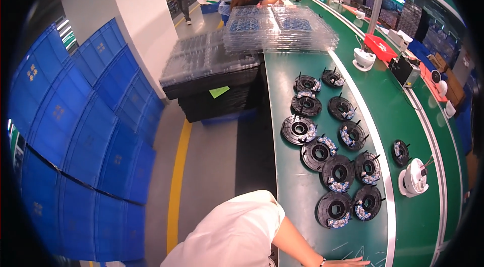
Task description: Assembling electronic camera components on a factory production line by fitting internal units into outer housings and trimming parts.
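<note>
My left arm in a pale sleeve reaches in from the lower edge. My left hand point(347, 263) lies low over the green bench top point(297, 196), fingers stretched out, partly cut off by the picture's edge. Thin pale strands or marks point(370, 256) show beside its fingertips; I cannot tell which. Just beyond the hand are several round black plastic bases, the closest being one point(335, 209) and its neighbour point(367, 202). Each has a centre hole and a small blue-and-white circuit board on its rim. Out of view is my right hand.
Stacked clear plastic trays point(280, 30) overhang the bench's far end, next to a dark tray stack point(217, 101). Blue crates point(85, 156) line the left. On the green conveyor stand a white device point(414, 179), another black base point(401, 152) and a red bin point(379, 48). People work farther off.
</note>
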`<action>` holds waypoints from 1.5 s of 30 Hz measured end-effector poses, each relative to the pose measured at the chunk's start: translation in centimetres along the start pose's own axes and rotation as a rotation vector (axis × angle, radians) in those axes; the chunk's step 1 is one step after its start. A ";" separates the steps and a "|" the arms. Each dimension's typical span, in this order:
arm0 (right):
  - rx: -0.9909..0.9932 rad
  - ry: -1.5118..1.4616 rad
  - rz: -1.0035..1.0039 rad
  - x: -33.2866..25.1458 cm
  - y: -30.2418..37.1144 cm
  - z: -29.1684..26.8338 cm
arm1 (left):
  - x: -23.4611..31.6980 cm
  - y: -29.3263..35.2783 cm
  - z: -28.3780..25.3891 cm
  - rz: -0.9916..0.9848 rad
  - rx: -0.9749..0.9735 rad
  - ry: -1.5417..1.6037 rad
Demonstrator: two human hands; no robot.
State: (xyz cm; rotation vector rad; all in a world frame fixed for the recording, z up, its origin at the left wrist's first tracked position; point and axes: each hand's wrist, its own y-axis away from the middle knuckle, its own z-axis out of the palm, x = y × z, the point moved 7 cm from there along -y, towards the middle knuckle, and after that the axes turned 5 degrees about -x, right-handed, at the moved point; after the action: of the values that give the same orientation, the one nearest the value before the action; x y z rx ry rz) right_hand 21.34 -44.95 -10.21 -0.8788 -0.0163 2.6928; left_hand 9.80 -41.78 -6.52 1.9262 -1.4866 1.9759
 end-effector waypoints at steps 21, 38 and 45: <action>0.129 -0.013 0.078 3.3 1.3 1.0 | -0.3 0.2 -1.8 0.048 0.181 -0.065; -0.120 -0.060 0.340 4.8 3.1 1.8 | -7.3 2.2 4.1 -0.814 -0.260 1.043; -0.107 -0.053 0.337 5.1 2.5 2.2 | -6.2 2.1 1.5 -0.819 -0.199 0.824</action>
State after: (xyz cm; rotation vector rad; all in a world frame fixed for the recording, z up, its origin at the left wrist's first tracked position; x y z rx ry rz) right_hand 15.48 -45.65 -11.63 -0.9111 -0.0267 3.0533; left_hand 11.27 -40.26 -12.90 1.0911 -0.5219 1.7423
